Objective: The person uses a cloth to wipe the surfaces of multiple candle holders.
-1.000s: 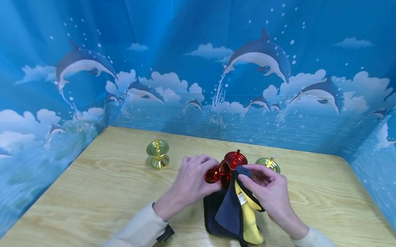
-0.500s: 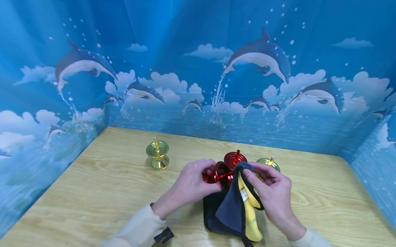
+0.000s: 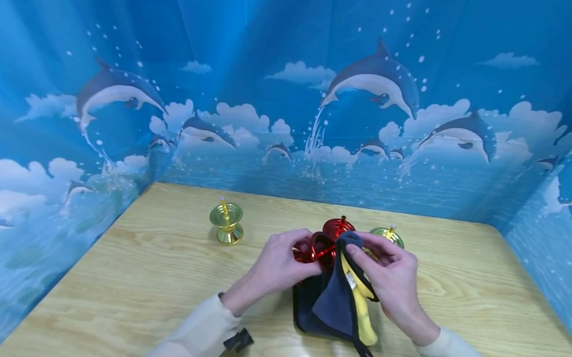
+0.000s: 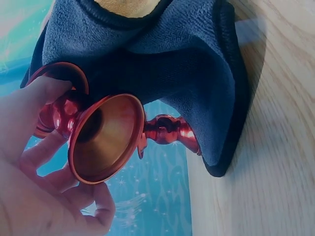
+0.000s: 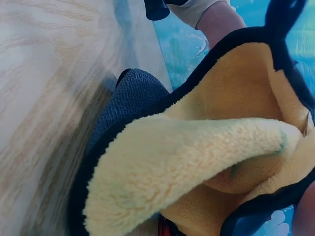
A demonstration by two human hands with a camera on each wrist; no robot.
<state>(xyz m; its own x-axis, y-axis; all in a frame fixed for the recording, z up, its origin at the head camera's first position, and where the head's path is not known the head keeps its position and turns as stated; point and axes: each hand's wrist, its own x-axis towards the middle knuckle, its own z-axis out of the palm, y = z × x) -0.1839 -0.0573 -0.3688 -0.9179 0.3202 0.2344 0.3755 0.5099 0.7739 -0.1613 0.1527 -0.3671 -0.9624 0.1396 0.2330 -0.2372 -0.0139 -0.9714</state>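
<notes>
Rising behind cloth (image 3: 331,309) and wood-grained table (image 3: 145,268), blue dolphin-print backdrop (image 3: 272,36)

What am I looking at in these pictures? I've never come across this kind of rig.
No machine here: a person works with bare hands. The wide picture comes from a camera on the head; the close ones from one on each wrist. The left hand grips what looks like a red candle holder, tipped over, and the right hand pinches a navy and yellow cloth beside it. On the wooden table, a second red holder stands just beyond, a gold holder stands off to the left, and another gold holder is partly hidden by the right hand. A dolphin-print backdrop rises behind.
</notes>
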